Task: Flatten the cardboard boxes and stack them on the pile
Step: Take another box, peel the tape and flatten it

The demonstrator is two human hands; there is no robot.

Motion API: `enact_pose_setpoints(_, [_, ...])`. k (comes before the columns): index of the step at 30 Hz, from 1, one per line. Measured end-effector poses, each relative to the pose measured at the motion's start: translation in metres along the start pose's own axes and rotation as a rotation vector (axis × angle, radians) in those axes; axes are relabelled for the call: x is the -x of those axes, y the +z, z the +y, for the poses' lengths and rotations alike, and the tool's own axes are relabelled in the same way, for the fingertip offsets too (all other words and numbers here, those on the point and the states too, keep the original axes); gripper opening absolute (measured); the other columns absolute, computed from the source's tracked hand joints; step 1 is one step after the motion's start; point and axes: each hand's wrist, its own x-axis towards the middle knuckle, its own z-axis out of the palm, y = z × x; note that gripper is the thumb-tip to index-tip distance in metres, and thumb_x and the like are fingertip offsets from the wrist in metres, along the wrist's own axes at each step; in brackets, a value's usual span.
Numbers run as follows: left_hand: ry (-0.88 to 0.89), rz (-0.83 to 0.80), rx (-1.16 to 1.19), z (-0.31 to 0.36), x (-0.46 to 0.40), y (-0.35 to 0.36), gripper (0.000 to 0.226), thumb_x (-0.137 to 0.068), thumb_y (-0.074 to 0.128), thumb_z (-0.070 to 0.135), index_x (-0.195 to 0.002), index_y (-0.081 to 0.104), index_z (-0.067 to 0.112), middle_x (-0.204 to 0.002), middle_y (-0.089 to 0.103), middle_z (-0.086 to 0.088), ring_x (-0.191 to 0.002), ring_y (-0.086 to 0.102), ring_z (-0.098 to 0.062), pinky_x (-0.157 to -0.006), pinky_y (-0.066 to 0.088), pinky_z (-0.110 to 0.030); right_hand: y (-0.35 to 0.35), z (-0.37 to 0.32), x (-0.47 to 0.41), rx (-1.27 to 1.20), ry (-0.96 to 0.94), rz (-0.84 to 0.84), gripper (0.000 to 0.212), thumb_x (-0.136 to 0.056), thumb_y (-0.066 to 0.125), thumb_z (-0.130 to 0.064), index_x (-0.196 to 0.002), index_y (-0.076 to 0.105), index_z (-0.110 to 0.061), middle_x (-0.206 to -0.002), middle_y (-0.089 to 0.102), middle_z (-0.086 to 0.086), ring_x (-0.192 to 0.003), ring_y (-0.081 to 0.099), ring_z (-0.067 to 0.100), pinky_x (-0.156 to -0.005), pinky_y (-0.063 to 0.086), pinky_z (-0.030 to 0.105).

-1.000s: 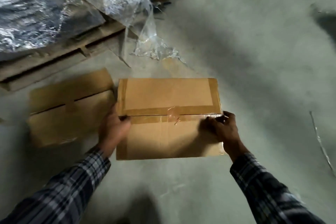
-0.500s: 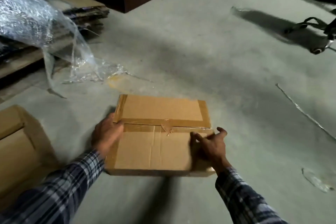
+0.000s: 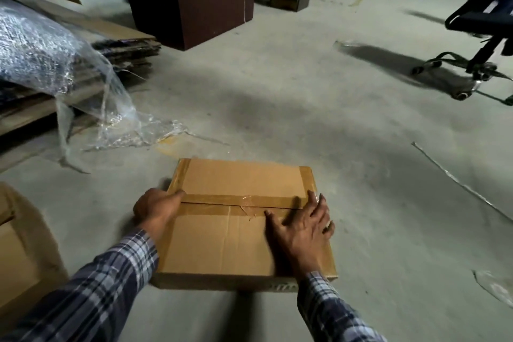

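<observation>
You are bracing the taped box, its seam running left-right, left hand gripping its left edge, right hand spread flat on top.

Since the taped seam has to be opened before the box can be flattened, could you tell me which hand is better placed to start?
Probably the right hand: its fingers lie on the tape at the box's right end. The left hand grips the left edge, steadying it.

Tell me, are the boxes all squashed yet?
Not yet. Some flat cardboard lies on the pile. Both hands, left and right, are on a taped box that is not flat. Another box waits beside it.
</observation>
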Motion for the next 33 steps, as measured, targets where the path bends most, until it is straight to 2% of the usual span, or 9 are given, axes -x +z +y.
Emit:
enact_pose_setpoints(5, [-0.057,-0.020,0.205,0.005,-0.002,-0.006,0.047,-0.085,0.079,0.051,-0.098,0.074,0.007,-0.096,0.074,-0.016,-0.087,0.071,-0.035,-0.080,0.062,-0.043,0.007,0.002,-0.007,0.062,-0.034,-0.034,0.126,-0.077,0.024,-0.099,-0.165,-0.006,-0.015,-0.174,-0.010,0.010,-0.161,-0.006,0.031,-0.125,-0.003,0.065])
enact_pose_setpoints(13, [-0.081,-0.017,0.405,0.022,0.012,-0.011,0.019,-0.089,0.071,0.026,-0.100,0.077,0.011,-0.090,0.075,-0.010,-0.081,0.070,-0.029,-0.073,0.061,-0.036,0.001,0.003,-0.008,0.081,-0.025,-0.055,0.127,-0.073,0.022,-0.103,-0.165,-0.004,-0.019,-0.175,0.004,0.006,-0.160,0.001,0.032,-0.125,0.007,0.066])
enact_pose_setpoints(16, [-0.033,-0.050,0.413,0.031,0.012,-0.002,0.025,-0.081,0.079,0.038,-0.090,0.075,0.015,-0.085,0.073,-0.008,-0.083,0.069,-0.029,-0.082,0.061,-0.041,-0.006,0.006,-0.012,0.085,-0.022,-0.061,0.119,-0.073,0.024,-0.102,-0.163,0.003,-0.028,-0.173,0.012,0.004,-0.159,0.010,0.033,-0.123,0.014,0.067])
enact_pose_setpoints(18, [-0.041,-0.058,0.348,0.028,0.005,0.007,0.039,-0.066,0.079,0.053,-0.084,0.068,0.021,-0.090,0.073,-0.009,-0.093,0.066,-0.033,-0.093,0.056,-0.052,-0.007,0.003,-0.010,0.120,-0.076,-0.079,0.108,-0.078,0.020,-0.099,-0.163,0.006,-0.033,-0.174,0.008,0.002,-0.159,0.006,0.035,-0.122,0.008,0.070])
enact_pose_setpoints(21, [-0.077,-0.030,0.322,0.023,0.004,0.014,0.050,-0.062,0.081,0.057,-0.099,0.058,0.032,-0.111,0.063,-0.010,-0.110,0.056,-0.037,-0.099,0.047,-0.052,-0.003,-0.001,-0.005,0.164,-0.188,-0.116,0.092,-0.088,0.017,-0.089,-0.164,0.006,-0.039,-0.175,0.000,-0.001,-0.161,-0.006,0.030,-0.122,-0.003,0.072])
enact_pose_setpoints(25, [-0.058,0.031,0.349,0.030,0.021,0.012,0.052,-0.086,0.079,0.041,-0.125,0.046,0.032,-0.132,0.045,-0.014,-0.125,0.042,-0.044,-0.086,0.032,-0.043,-0.001,-0.002,-0.011,0.158,-0.203,-0.149,0.084,-0.091,0.018,-0.085,-0.163,0.008,-0.043,-0.175,-0.001,-0.002,-0.161,-0.008,0.028,-0.122,-0.003,0.072])
enact_pose_setpoints(28, [-0.056,0.107,0.360,0.035,0.029,0.025,0.051,-0.092,0.075,0.036,-0.129,0.040,0.034,-0.134,0.041,-0.017,-0.123,0.039,-0.044,-0.089,0.041,-0.047,-0.003,-0.003,-0.011,0.151,-0.199,-0.145,0.080,-0.092,0.018,-0.083,-0.162,0.013,-0.045,-0.175,0.002,-0.003,-0.161,-0.005,0.029,-0.121,-0.002,0.073])
enact_pose_setpoints(31, [-0.051,0.147,0.315,0.040,0.031,0.025,0.054,-0.092,0.075,0.029,-0.133,0.040,0.024,-0.131,0.054,-0.021,-0.125,0.046,-0.044,-0.104,0.043,-0.055,-0.004,-0.003,-0.011,0.144,-0.205,-0.144,0.078,-0.092,0.018,-0.082,-0.161,0.013,-0.046,-0.175,0.003,-0.003,-0.161,-0.004,0.030,-0.120,-0.002,0.073])
enact_pose_setpoints(33, [-0.086,0.119,0.346,0.046,0.028,0.022,0.053,-0.091,0.075,0.022,-0.131,0.040,0.017,-0.128,0.060,-0.021,-0.118,0.057,-0.044,-0.102,0.049,-0.056,-0.003,-0.003,-0.011,0.149,-0.206,-0.153,0.078,-0.092,0.017,-0.081,-0.161,0.012,-0.046,-0.175,0.002,-0.002,-0.161,-0.005,0.031,-0.120,-0.002,0.073])
